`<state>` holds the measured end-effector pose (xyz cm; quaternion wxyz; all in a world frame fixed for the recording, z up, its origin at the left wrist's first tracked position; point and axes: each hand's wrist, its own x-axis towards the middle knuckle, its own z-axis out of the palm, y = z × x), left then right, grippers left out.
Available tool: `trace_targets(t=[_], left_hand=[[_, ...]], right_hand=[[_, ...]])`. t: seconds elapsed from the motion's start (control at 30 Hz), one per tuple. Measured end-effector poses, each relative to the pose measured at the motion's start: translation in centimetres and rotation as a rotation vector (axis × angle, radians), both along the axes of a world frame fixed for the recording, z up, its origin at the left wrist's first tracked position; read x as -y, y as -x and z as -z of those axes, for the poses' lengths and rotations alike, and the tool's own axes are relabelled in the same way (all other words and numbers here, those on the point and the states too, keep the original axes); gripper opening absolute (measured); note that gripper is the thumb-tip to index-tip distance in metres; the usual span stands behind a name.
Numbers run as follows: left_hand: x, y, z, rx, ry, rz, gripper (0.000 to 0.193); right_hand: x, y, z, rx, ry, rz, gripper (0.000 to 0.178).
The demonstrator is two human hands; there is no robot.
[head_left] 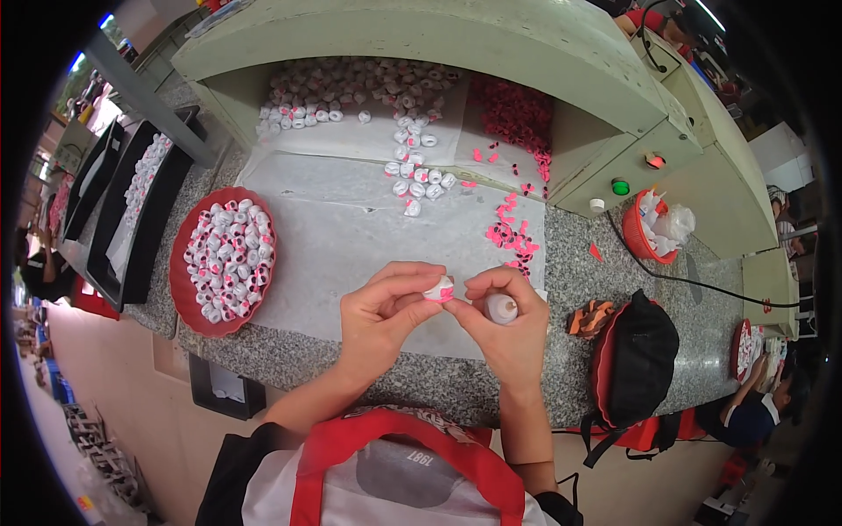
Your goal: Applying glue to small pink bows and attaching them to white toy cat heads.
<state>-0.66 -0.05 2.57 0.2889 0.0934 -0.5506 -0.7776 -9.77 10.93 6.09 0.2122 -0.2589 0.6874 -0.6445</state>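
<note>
Between the thumb and fingers of my left hand is a small white rounded piece with a pink patch on its side. My right hand is closed around a small white squeeze bottle, and its thumb and index fingertips touch the right side of the rounded piece. Both hands are above the white sheet on the bench. Small pink pieces with dark spots lie scattered just beyond my right hand. A loose cluster of similar white rounded pieces lies farther off.
At left stands a red basin full of white-and-pink pieces. A pale green hooded box covers heaps of white pieces and pink pieces. On the right are an orange basket, a black bag and a dark cable.
</note>
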Motion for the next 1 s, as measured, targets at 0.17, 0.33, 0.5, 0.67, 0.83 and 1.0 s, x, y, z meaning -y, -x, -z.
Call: trace_targets(t=[0.17,0.33,0.5,0.67,0.83,1.0], left_hand=[[-0.1,-0.1,0.4,-0.027,-0.145,-0.04,0.026],[0.2,-0.5,0.5,-0.089,-0.198,-0.034,0.025],[1.5,-1.2,-0.2,-0.032,-0.136,0.048,0.023],[2.1,-1.4,-0.1,0.032,-0.181,0.126,0.024],[1.6,-1.1,-0.5,0.077,-0.121,0.083,0.026],[1.7,0.4,1.2,0.164,-0.462,0.11,0.027]], right_hand=[[0.5,-0.8,0.0,-0.205,0.002,0.061,0.014],[1.1,-1.0,-0.5,-0.23,-0.034,0.031,0.015],[1.6,-0.6,-1.3,-0.185,-0.045,-0.014,0.016],[1.9,-0.3,0.0,-0.049,0.024,-0.103,0.018],[1.5,0.2,1.3,0.106,0.138,-0.124,0.015],[1.4,1.3,3.0,-0.052,0.053,-0.065,0.016]])
